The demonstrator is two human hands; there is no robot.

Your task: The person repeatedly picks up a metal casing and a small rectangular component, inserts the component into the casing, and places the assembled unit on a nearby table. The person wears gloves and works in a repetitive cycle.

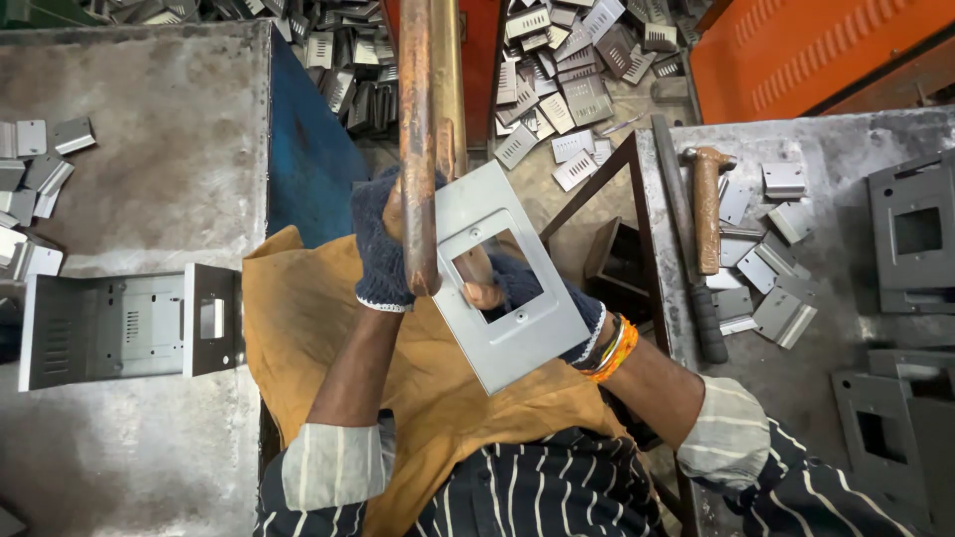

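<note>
Setting: grey metal table (129, 149) surfaces are seen on both sides of a seated person, with an orange machine panel (796, 45) behind and a heap of small slotted metal pieces (567, 60) on the floor between.
Plate: a flat grey metal plate (509, 280) with a rectangular window is held tilted above the lap, just beside a rusty upright bar.
Right hand: the gloved right hand (537, 298) is closed under the plate, partly seen through the window, with the thumb at the window's lower edge.
Left hand: the gloved left hand (383, 244) is wrapped around the rusty bar (418, 149).
Lap: an ochre cloth (298, 328) is spread over the knees.
Left table: a grey box-shaped housing (119, 328) is laid there, with small bent pieces (35, 159) farther back.
Right table: a wooden-handled hammer (706, 204), a dark rod (686, 239), bent brackets (781, 313) and further windowed panels (910, 234) are laid out.
</note>
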